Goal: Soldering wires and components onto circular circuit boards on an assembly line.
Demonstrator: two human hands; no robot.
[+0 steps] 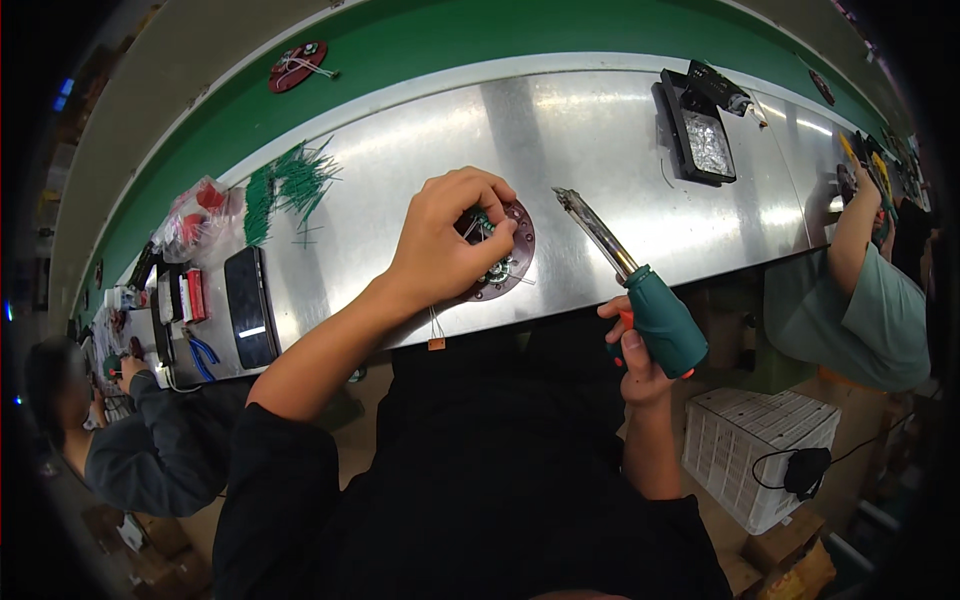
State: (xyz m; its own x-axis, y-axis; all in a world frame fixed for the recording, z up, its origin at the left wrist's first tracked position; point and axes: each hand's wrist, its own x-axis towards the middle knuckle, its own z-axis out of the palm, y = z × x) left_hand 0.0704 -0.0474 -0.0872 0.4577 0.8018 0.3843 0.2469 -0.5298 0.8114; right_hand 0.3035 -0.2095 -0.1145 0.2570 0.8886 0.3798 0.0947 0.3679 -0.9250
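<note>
My right hand grips the green handle of a soldering gun, whose long metal barrel slants up and left over the worktop. Its dark tip is apart from the board. A round, dark red circuit board with small parts and thin wires lies near the worktop's front edge. Over it arches my left hand, thumb and forefinger drawn together at its upper part. Whatever they pinch is hidden by the fingers. A small orange-brown piece on thin leads sticks out past the edge below my left wrist.
On the metal worktop lie green wires, a phone, blue-handled pliers and a plastic bag. A black tray stands back right. Behind runs a green strip. People sit on both sides; a white crate is lower right.
</note>
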